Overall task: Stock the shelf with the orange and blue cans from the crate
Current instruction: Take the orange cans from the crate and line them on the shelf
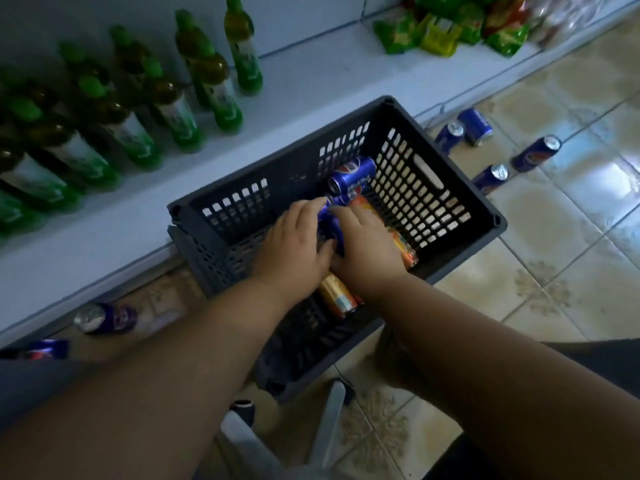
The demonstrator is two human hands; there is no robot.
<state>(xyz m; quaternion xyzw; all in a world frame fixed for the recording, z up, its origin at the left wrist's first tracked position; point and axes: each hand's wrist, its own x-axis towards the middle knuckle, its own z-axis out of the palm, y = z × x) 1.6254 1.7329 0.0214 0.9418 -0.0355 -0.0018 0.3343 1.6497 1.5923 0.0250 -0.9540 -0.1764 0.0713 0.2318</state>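
Observation:
A dark grey slotted crate sits on the tiled floor against the low white shelf. Both my hands reach down inside it. My left hand and my right hand close together around a blue can between them. Another blue can lies on its side at the crate's far end. Orange cans lie in the crate: one under my wrists, one to the right of my right hand. What my right hand's fingers curl round is partly hidden.
Green bottles stand in rows on the shelf's left part, green snack bags at its far right. Blue cans lie on the floor right of the crate and left under the shelf edge.

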